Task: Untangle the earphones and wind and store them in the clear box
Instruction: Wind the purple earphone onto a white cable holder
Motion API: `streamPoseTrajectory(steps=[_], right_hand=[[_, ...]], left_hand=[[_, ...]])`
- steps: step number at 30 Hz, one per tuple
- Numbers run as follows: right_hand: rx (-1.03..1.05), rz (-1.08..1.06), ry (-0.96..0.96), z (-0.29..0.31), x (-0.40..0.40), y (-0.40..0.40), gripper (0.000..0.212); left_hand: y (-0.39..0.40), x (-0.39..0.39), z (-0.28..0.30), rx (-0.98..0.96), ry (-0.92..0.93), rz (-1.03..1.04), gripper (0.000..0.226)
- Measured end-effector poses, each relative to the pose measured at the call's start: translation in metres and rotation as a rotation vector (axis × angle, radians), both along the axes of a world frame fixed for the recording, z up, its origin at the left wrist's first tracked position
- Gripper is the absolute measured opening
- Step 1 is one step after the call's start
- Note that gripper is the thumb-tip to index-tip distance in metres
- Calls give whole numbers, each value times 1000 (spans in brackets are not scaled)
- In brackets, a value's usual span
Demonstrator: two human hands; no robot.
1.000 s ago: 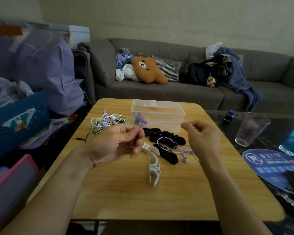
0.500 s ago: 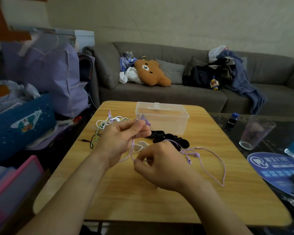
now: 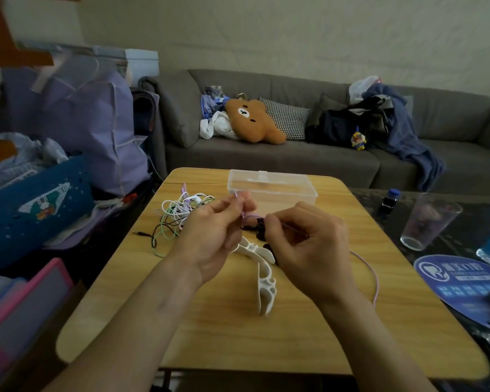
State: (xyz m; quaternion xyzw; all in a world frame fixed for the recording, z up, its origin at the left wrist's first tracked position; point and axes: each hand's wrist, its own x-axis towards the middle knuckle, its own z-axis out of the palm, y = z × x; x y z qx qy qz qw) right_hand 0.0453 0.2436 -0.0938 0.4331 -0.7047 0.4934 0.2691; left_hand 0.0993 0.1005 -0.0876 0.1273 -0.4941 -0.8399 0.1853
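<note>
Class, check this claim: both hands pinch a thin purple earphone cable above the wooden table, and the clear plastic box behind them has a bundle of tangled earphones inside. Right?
Not quite. The head view shows the tangled earphones lying on the wooden table, left of the clear plastic box, not inside it. The left hand and right hand do pinch the purple cable.

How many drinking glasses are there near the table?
1. A single clear drinking glass stands upright on the dark surface right of the wooden table, beside a small blue-capped bottle. Others may be hidden outside the picture's right edge.

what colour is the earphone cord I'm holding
Light purple cord, pinched by both hands, left and right; head view.
</note>
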Motion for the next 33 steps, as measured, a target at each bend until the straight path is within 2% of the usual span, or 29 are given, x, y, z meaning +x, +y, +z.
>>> streamPoseTrajectory(steps=[4,8,11,13,14,17,18,21,25,29,31,33], right_hand=[[-72,-26,31,0,4,-1,21],[-28,18,8,-3,3,0,24],[26,91,1,-5,6,-1,23],[60,123,2,-6,8,-2,21],[59,128,2,-7,8,-2,21],[38,136,-31,-4,4,1,21],[42,140,-39,-2,1,3,20],[62,111,-58,4,-10,13,12],[8,14,-157,1,-23,22,4],[52,-3,-456,-6,-30,21,19],[143,-19,-525,-8,-31,20,22],[226,8,-567,-8,-30,19,23]], left_hand=[[4,-5,-6,182,-35,28,13],[0,-5,-2,360,-31,79,12],[0,-5,0,352,-9,86,12],[1,-4,-4,183,-30,99,11],[2,-3,-5,40,-39,114,11],[3,1,-8,-546,46,158,17],[3,2,-9,-672,82,125,19],[7,8,-9,-763,95,-126,21],[11,7,-6,-563,10,-361,25],[9,6,-3,-323,-89,-449,33],[6,7,2,-72,-100,-433,33],[-1,7,5,172,-20,-358,30]])
